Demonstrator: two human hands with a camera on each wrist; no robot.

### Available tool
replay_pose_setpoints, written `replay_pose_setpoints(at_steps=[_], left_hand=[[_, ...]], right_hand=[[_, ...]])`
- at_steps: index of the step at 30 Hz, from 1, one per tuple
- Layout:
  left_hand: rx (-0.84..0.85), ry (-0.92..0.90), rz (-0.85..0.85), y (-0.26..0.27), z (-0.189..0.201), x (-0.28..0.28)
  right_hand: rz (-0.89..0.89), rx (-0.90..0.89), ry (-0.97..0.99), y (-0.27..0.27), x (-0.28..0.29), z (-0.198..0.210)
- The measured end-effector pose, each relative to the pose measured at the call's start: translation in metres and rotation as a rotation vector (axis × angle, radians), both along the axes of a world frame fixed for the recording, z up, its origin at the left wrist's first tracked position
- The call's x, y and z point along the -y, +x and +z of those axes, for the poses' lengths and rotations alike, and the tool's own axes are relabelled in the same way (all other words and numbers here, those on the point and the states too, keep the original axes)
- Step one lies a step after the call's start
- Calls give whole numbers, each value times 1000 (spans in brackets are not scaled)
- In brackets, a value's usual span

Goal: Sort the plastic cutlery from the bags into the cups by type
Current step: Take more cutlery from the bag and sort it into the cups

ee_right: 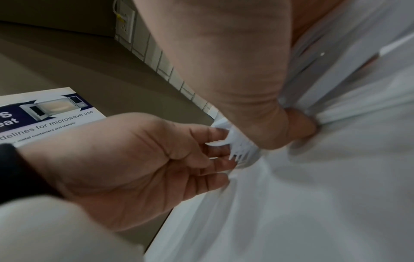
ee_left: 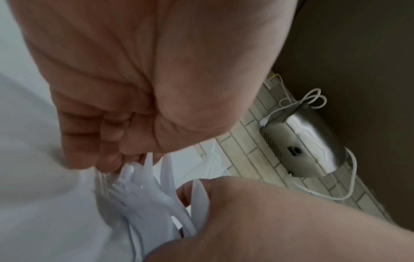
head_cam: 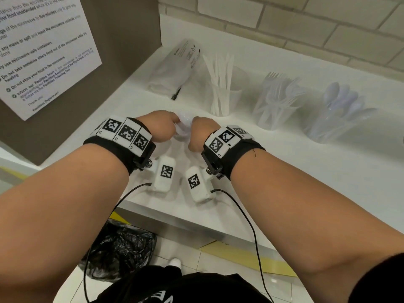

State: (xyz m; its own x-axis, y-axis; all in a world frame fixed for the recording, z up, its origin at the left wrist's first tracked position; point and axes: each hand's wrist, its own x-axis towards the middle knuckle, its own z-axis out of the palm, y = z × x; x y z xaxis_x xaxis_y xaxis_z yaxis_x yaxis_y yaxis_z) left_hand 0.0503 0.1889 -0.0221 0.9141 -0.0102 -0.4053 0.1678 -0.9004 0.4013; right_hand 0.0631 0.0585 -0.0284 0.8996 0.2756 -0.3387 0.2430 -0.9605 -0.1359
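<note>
Risk: While both hands work one tangled bundle of white plastic cutlery [ee_left: 143, 191] low in the wrist frames, a hard tug could, I judge, spill forks and knives onto the white tabletop [head_cam: 284, 171] or the floor.
Cause: fork tines look interlocked with knife blades, and motion blur suggests quick handling.
Left hand [head_cam: 160, 127]: fingers [ee_right: 215, 150] curled narrow, pinching the fork end of the bundle.
Right hand [head_cam: 201, 132]: fingers closed around the same bundle; the exact grip is hidden.
Cutlery location: centre of the head frame, between the hands, just above the tabletop.
Cups: clear plastic cup of white knives [head_cam: 220, 99], clear plastic cup of forks [head_cam: 273, 106] and clear plastic cup of spoons [head_cam: 334, 119], lined up in the right half.
Bag: crumpled clear plastic bag [head_cam: 172, 66], upper centre, behind the knife cup.
</note>
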Motion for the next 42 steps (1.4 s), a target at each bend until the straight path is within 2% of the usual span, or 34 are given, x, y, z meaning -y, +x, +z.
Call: replay_pose_setpoints(at_steps=[2,5,8,11,15,17,20,23,26,30,33,35,38,42], left_hand=[[2,-71,41,-1,-4,-2],[-12,-299,140,-2,-9,-7],[-28,-562,243,-8,-11,-9],[-28,-719,292,-14,-8,-7],[25,-1065,412,-26,3,-5],[98,-1213,524,-28,8,-9],[66,-1442,695,-29,14,-9],[-146,-1558,720,-35,7,1],[-407,-1585,673,-43,-4,16],[-508,-1670,649,-48,-2,31],[-469,-1830,646,-47,5,38],[-433,-1884,593,-45,10,39],[-403,-1835,513,-44,18,38],[-372,-1754,406,-42,14,35]], right_hand=[[6,3,67,-1,5,-5],[-5,23,164,0,10,-9],[-8,43,101,1,8,-13],[4,65,37,2,8,-12],[-1,3,91,9,22,14],[-81,-21,284,12,34,37],[-259,-78,937,9,48,69],[-247,-212,1512,-3,51,89],[-189,-288,1790,-16,46,94],[-189,-183,1843,-23,36,79],[-141,-96,1696,-27,34,65],[-106,-100,1599,-32,36,54],[-149,-148,1552,-37,36,42],[-183,-235,1605,-36,35,47]])
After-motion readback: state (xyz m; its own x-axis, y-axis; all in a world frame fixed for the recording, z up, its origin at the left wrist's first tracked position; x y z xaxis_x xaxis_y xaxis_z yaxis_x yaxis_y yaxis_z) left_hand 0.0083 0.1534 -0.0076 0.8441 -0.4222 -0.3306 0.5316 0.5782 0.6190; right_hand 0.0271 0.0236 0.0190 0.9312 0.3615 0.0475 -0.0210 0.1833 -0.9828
